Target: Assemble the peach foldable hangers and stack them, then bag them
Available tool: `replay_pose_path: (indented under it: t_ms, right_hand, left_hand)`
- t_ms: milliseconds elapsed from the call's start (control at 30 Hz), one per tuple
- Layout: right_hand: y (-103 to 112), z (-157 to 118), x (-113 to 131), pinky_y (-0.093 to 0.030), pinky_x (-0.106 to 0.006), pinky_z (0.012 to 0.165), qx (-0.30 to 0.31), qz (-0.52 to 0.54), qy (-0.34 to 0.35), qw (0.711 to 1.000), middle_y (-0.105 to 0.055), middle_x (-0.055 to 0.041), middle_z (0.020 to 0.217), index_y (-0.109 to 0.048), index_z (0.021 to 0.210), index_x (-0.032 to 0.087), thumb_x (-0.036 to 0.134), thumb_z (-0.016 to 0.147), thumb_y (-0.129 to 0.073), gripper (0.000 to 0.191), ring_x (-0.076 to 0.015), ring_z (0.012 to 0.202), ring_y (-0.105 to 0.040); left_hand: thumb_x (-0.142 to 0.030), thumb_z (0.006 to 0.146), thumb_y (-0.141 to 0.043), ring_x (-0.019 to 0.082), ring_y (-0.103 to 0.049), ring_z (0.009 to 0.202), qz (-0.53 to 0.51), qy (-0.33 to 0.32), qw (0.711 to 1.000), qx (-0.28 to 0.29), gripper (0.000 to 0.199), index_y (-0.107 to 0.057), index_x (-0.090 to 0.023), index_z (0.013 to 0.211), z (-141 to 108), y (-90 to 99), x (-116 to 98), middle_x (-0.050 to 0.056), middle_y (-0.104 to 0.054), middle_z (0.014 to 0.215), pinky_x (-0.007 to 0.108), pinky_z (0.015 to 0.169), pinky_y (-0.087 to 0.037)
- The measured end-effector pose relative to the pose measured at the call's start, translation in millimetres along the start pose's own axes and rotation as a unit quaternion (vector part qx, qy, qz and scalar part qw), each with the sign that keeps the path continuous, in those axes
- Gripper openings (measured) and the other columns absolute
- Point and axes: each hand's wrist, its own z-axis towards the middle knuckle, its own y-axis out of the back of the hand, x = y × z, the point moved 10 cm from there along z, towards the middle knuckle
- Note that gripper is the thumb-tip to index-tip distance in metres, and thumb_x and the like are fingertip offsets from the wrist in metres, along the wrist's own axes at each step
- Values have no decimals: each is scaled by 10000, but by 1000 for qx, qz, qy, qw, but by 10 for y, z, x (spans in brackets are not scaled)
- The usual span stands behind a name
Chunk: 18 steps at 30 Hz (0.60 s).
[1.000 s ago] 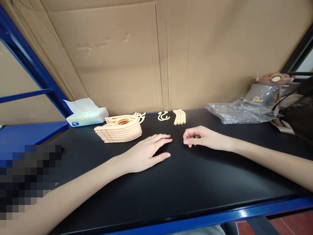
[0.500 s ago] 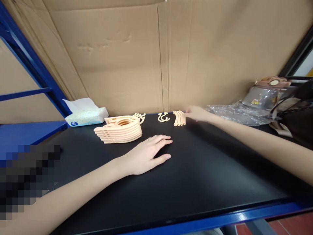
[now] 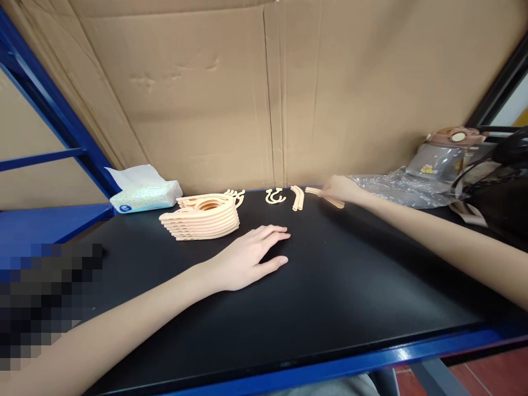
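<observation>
My left hand (image 3: 251,257) lies on the black table with its fingers spread and holds nothing. Near the back edge my right hand (image 3: 342,190) is closed on peach curved pieces (image 3: 336,202), whose ends stick out on both sides of the fingers. Left of it a pair of similar curved pieces (image 3: 297,198) rests on the table. Further left are a few small peach hooks (image 3: 275,197). A stack of peach folded hangers (image 3: 202,223) stands behind and left of my left hand, with more hooks (image 3: 236,196) at its back right.
A tissue pack (image 3: 146,197) sits at the back left. Clear plastic wrap (image 3: 383,190), a drinking bottle (image 3: 437,159) and a dark bag (image 3: 495,192) are at the back right. Behind the black table (image 3: 330,286) stands a cardboard wall (image 3: 206,99).
My right hand has moved slightly right and taken curved pieces from the row, turning them sideways. Fewer pieces remain in the row. My left hand rests as before.
</observation>
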Motion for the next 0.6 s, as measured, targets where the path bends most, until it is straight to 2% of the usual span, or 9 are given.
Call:
replay_pose_path:
  t_ms: [100, 200, 300, 367, 433, 500, 600]
  right_hand:
    - [101, -102, -78, -363, -279, 519, -5, 9, -23, 1000, -643, -76, 646, -711, 704, 144, 347, 706, -594, 234, -213, 665, -596]
    - [229, -289, 13, -391, -283, 552, -13, 33, 0, 999, -678, -61, 715, -729, 773, 169, 343, 736, -558, 247, -211, 704, -602]
    - [251, -596, 324, -409, -279, 611, -4, 61, 80, 995, -695, -20, 789, -719, 870, 220, 331, 722, -581, 230, -182, 707, -598]
    - [244, -905, 731, -400, -300, 649, -16, 69, 220, 973, -688, -18, 823, -708, 856, 223, 334, 706, -601, 215, -187, 724, -585]
    - [172, -1202, 1023, -387, -316, 720, -15, 79, 307, 948, -677, -11, 851, -688, 838, 226, 310, 713, -607, 171, -187, 772, -575]
    - [86, -1412, 1198, -372, -335, 791, -9, 89, 347, 934, -666, -7, 881, -669, 852, 225, 281, 727, -603, 152, -185, 807, -566]
    - [30, -1563, 1306, -359, -325, 772, -20, 89, 364, 927, -657, 0, 849, -647, 836, 215, 258, 743, -589, 118, -171, 781, -553]
  left_hand:
    - [-426, 960, -387, 231, -406, 1298, -14, -5, 1000, -9, 427, -402, -253, 1349, -7, 11, -4, 59, -450, 1396, 424, 1083, -347]
    - [-420, 950, -410, 233, -404, 1298, -32, 1, 999, -38, 474, -321, -278, 1393, -20, 61, 9, 57, -400, 1429, 419, 1071, -367]
    - [-400, 942, -429, 245, -363, 1322, -26, 31, 993, -109, 508, -274, -286, 1412, -43, 186, 53, 54, -342, 1461, 435, 1092, -333]
    - [-405, 933, -452, 253, -379, 1300, -14, 44, 988, -150, 509, -290, -281, 1399, -56, 256, 65, 55, -383, 1426, 446, 1082, -333]
    - [-423, 918, -486, 245, -458, 1209, -10, 48, 983, -175, 492, -344, -262, 1361, -61, 297, 64, 62, -474, 1325, 427, 1017, -390]
    - [-432, 909, -504, 225, -528, 1070, -10, 52, 981, -187, 414, -448, -236, 1269, -59, 320, 67, 54, -562, 1163, 391, 920, -438]
    - [-455, 894, -522, 199, -548, 883, -5, 47, 984, -173, 291, -580, -214, 1046, -36, 306, 48, 21, -606, 945, 354, 789, -445]
